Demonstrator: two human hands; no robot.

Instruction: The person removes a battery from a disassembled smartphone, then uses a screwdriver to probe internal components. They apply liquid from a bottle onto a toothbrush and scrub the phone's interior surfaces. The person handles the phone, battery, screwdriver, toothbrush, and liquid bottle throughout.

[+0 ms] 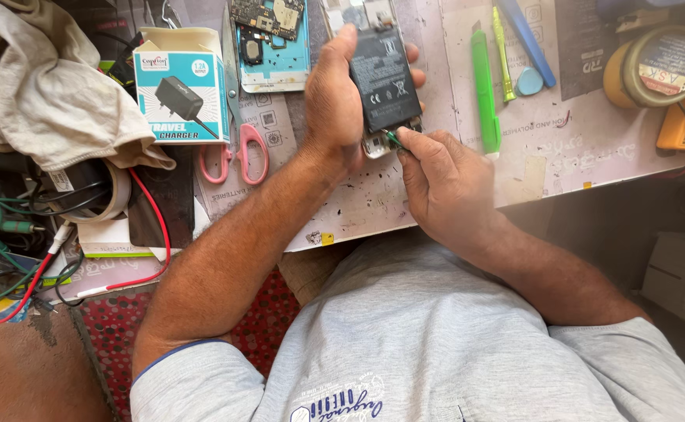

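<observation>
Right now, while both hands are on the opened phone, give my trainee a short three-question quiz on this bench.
1. True or false: the left hand grips the opened phone.
2. What does the right hand pinch at the phone's lower edge: A pink scissors, B small green-tipped tool, C tin?
3. What lies just left of the phone?

Key: 1 true. 2 B, the small green-tipped tool. 3 The pink-handled scissors.

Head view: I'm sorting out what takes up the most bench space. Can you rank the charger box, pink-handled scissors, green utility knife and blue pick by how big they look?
1. charger box
2. pink-handled scissors, longer than the box but thin
3. green utility knife
4. blue pick, clearly smallest
</observation>
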